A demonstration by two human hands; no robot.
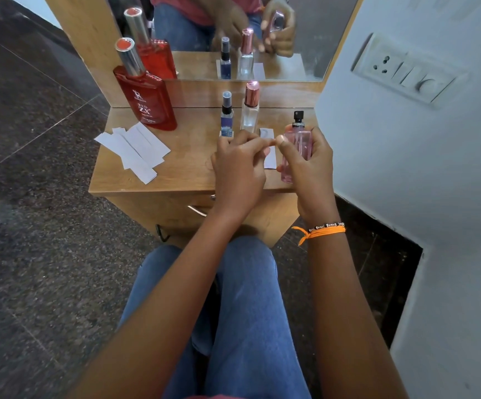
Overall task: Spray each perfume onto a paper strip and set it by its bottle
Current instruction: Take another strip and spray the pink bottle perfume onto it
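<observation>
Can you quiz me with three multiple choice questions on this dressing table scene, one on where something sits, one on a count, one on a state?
1. Where does the large red perfume bottle with the silver neck stand on the wooden table?
A. far left, by the mirror
B. near right corner
C. front edge, centre

2. How many perfume bottles stand on the table unheld, leaving out mirror reflections?
A. one
B. three
C. five

3. What is the state of the pink glass bottle with the black sprayer?
A. lying on its side
B. capped, standing at the back
C. held in the right hand, sprayer bare

Answers: 1 A, it stands at the far left against the mirror. 2 B, the red one, the small blue spray bottle and the clear bottle with the rose-gold cap. 3 C, the right hand grips it with no cap on.
</observation>
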